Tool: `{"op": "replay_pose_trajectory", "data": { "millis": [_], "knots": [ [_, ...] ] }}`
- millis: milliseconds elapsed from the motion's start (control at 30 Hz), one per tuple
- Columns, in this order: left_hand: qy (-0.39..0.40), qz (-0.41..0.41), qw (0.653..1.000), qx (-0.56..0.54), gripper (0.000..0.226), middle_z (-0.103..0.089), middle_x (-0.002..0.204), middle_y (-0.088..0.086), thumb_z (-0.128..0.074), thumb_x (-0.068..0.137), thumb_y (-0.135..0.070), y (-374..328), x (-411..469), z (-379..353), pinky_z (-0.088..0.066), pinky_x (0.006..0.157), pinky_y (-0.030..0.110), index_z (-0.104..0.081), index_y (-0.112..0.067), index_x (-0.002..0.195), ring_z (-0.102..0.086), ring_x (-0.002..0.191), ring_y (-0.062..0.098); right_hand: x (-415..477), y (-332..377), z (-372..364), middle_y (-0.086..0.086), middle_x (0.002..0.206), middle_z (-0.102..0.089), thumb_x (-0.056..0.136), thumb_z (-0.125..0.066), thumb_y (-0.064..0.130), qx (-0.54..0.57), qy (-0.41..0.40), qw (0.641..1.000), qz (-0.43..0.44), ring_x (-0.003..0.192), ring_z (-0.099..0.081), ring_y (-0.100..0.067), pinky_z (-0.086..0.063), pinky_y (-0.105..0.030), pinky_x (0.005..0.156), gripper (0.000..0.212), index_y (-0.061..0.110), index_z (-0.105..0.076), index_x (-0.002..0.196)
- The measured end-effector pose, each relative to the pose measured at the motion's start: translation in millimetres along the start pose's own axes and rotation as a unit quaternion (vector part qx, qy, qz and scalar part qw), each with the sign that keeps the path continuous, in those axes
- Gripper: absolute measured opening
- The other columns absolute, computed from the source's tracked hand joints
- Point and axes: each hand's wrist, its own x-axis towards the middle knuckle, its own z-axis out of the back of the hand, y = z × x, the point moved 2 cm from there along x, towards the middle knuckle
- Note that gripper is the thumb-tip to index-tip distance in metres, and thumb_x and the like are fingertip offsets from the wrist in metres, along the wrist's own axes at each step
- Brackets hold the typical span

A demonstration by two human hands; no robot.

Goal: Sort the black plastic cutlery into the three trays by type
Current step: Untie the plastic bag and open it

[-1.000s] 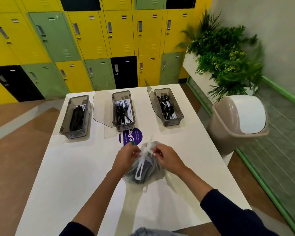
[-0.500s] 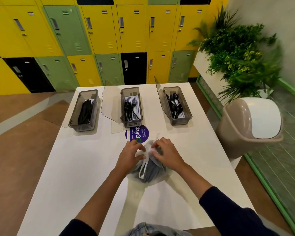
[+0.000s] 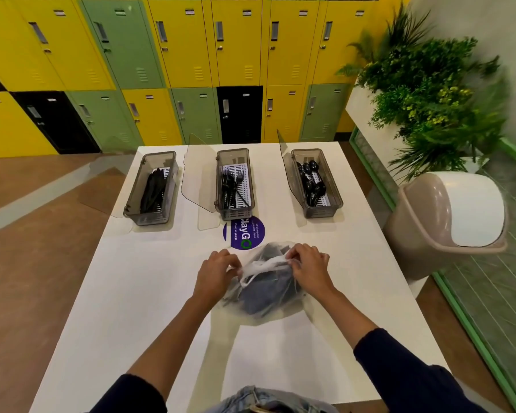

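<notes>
Your left hand [image 3: 218, 269] and right hand [image 3: 309, 271] each pinch opposite sides of the knotted bag [image 3: 265, 281] top, probably to pull it open, with the unsorted cutlery [image 3: 265, 298] inside, resting on the table [image 3: 149, 293] near the three part-filled trays [image 3: 219, 186].

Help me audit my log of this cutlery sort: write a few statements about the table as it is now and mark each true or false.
1. The left hand and the right hand both grip the plastic bag. True.
2. The right tray holds forks. False: it holds spoons.
3. The middle tray holds forks. True.
4. The plastic bag lies inside a tray. False: it rests on the table, nearer the person than the trays.
</notes>
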Motion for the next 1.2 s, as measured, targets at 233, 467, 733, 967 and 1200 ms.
{"op": "replay_pose_trajectory", "data": {
  "millis": [233, 467, 733, 967, 1200],
  "knots": [
    [-0.006, -0.021, 0.997, -0.069, 0.033, -0.057, 0.120, 0.003, -0.064, 0.089, -0.029, -0.7, -2.5, -5.8, -0.042, 0.089, 0.029, -0.059, -0.014, 0.118, -0.049, 0.108, 0.023, 2.0, 3.6, -3.0, 0.001, 0.117, -0.048, 0.089, -0.060, 0.019, 0.030, -0.002, 0.999, 0.024, 0.111, -0.044, -0.017, -0.022, -0.025, 0.090, 0.021, 0.022, -0.055, 0.109],
    [0.000, -0.101, 0.994, -0.036, 0.024, -0.067, 0.104, -0.002, -0.065, 0.087, -0.025, -31.8, -2.6, -22.5, -0.037, 0.090, 0.026, -0.061, -0.019, 0.109, -0.058, 0.098, 0.018, 11.2, 27.0, -14.2, 0.004, 0.122, -0.054, 0.094, -0.053, 0.020, -0.064, 0.068, 0.993, 0.077, 0.116, -0.038, -0.019, -0.023, -0.031, 0.093, 0.019, 0.024, -0.060, 0.111],
    [-0.045, 0.007, 0.991, -0.126, 0.005, -0.060, 0.088, 0.000, -0.064, 0.088, -0.009, 7.0, 0.9, -4.8, -0.044, 0.071, 0.021, -0.064, -0.010, 0.093, -0.056, 0.081, 0.019, 19.2, -2.0, 4.0, 0.000, 0.115, -0.055, 0.097, -0.049, 0.014, 0.009, 0.008, 1.000, -0.012, 0.112, -0.044, -0.018, -0.023, -0.031, 0.092, 0.015, 0.021, -0.059, 0.107],
    [0.078, 0.031, 0.983, -0.164, 0.054, -0.049, 0.115, -0.006, -0.074, 0.078, -0.040, -9.7, 8.5, -10.0, -0.040, 0.094, 0.027, -0.051, -0.020, 0.123, -0.044, 0.107, 0.012, 27.4, 12.5, -3.4, 0.001, 0.132, -0.043, 0.089, -0.063, 0.027, 0.023, 0.112, 0.993, 0.019, 0.123, -0.036, -0.020, -0.024, -0.034, 0.098, 0.046, 0.026, -0.046, 0.132],
    [-0.041, 0.020, 0.963, -0.265, 0.002, -0.061, 0.083, -0.004, -0.056, 0.094, -0.017, -36.9, 26.6, 14.4, -0.039, 0.064, 0.010, -0.056, -0.015, 0.093, -0.056, 0.073, 0.002, 43.3, 27.0, 17.4, -0.007, 0.103, -0.064, 0.094, -0.055, 0.015, 0.175, 0.022, 0.984, -0.018, 0.091, -0.059, -0.019, -0.050, -0.029, 0.081, 0.009, 0.012, -0.060, 0.102]
  ]
}}
